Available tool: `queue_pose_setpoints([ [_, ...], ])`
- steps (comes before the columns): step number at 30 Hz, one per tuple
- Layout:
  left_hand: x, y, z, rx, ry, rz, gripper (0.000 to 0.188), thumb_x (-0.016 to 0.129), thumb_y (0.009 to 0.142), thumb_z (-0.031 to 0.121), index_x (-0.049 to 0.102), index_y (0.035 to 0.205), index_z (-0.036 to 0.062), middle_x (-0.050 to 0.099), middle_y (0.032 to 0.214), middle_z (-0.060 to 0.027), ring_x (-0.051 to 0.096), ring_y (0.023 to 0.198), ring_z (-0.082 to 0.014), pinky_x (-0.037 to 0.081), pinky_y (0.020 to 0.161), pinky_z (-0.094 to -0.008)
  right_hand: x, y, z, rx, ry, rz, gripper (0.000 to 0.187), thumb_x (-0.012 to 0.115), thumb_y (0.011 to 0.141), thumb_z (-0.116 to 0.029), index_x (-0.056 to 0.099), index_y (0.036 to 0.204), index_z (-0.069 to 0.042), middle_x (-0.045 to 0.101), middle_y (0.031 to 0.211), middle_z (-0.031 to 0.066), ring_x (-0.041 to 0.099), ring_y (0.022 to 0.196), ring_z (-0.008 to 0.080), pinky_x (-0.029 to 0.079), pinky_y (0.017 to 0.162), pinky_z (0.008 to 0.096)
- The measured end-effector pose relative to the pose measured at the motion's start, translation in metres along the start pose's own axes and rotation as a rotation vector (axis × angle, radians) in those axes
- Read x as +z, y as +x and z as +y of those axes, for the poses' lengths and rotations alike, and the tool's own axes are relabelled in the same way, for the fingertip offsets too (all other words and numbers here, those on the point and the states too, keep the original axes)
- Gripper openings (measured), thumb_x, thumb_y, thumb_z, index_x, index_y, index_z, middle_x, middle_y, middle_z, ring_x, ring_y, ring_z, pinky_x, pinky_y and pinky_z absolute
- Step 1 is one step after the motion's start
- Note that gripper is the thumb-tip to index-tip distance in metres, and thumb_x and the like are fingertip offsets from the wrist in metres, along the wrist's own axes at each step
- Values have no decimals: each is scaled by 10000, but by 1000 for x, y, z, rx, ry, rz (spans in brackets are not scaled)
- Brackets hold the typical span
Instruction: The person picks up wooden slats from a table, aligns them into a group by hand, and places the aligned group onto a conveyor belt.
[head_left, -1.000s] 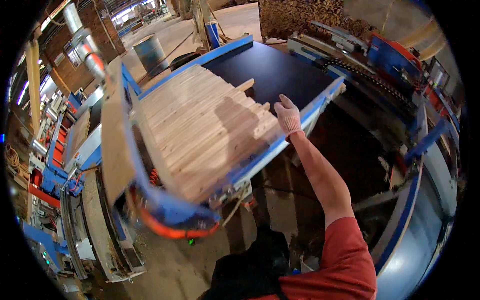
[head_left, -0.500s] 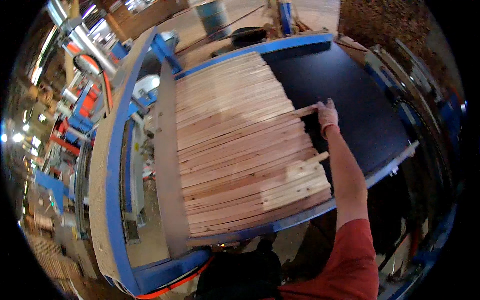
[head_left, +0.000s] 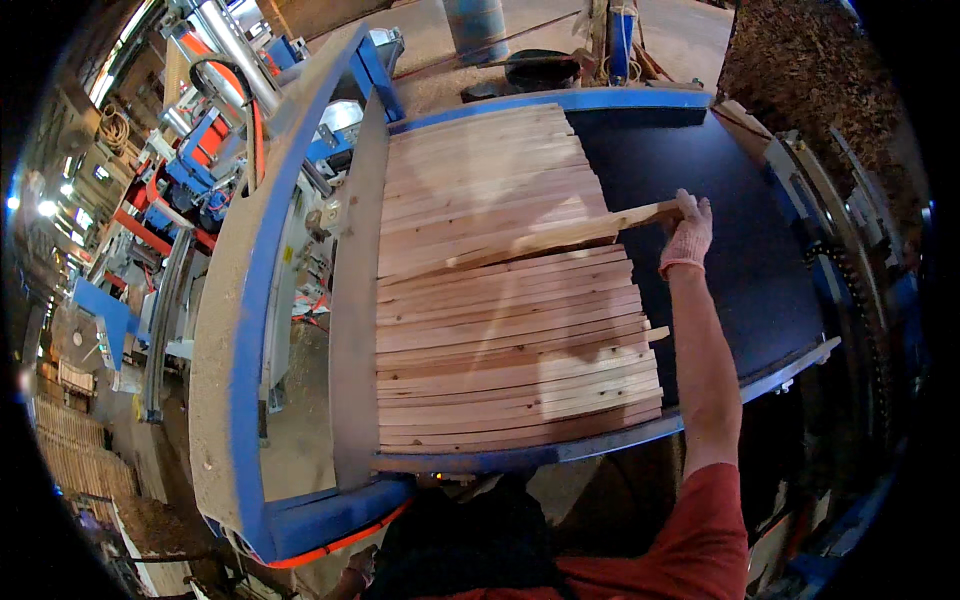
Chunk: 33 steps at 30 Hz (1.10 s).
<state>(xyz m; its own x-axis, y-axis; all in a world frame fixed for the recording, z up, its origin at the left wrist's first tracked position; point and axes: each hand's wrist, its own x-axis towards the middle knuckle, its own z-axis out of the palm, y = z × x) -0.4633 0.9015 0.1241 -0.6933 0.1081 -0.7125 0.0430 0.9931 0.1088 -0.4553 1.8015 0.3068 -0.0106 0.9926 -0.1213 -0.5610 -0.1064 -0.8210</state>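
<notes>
My right hand (head_left: 688,238), in a pale knitted glove, grips the right end of a wooden strip (head_left: 640,216). That strip sticks out past its neighbours and lies slightly askew, with a dark gap along its near side. Around it, a row of wooden strips (head_left: 500,330) lies side by side on the black tabletop (head_left: 720,180), with uneven right ends. Another strip end (head_left: 657,333) juts out a little below my wrist. At the lower edge, beside my dark clothing, only a small part of my left hand (head_left: 360,568) shows; its fingers cannot be made out.
A blue frame (head_left: 245,400) and a flat metal plate (head_left: 352,330) border the strips on the left. Blue rails run along the far (head_left: 560,100) and near (head_left: 520,460) table edges. Beyond stand a blue drum (head_left: 475,30) and a black tub (head_left: 540,68). Machinery fills the left background.
My right hand has drawn the gripped strip farther out to the right, and a gap has opened beside it. My left hand has come into view at the bottom. The view has shifted.
</notes>
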Motion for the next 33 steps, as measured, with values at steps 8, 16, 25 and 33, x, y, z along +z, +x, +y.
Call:
queue_pose_setpoints([
  [8,-16,35,23,90,29,15,337,687,991,384,672,1138,81,719,1106,-180,712,992,-350,566,851,-474,31,-40,1,-114,151,49,1185,874,786,42,165,1728,-72,483,1558,195,563,1351,322,442,1159,442],
  [16,-15,36,2,107,14,25,347,679,996,390,676,1130,71,722,1099,-185,710,986,-347,562,851,-474,45,-51,-21,69,-8,20,970,845,857,-1,322,1672,-64,631,1378,167,701,1091,269,582,930,388],
  [25,-16,51,-27,172,34,9,359,671,1001,397,679,1122,58,724,1091,-190,709,980,-345,558,852,-474,70,-113,61,280,24,-166,215,814,930,-213,663,1039,-108,651,863,24,643,760,165,528,643,311],
  [33,-25,119,-42,362,103,-62,372,663,1006,403,683,1115,48,726,1084,-194,707,975,-342,555,853,-475,78,-206,-141,-433,177,-134,304,836,932,-102,677,1186,-52,678,1018,26,637,884,153,533,782,352],
])
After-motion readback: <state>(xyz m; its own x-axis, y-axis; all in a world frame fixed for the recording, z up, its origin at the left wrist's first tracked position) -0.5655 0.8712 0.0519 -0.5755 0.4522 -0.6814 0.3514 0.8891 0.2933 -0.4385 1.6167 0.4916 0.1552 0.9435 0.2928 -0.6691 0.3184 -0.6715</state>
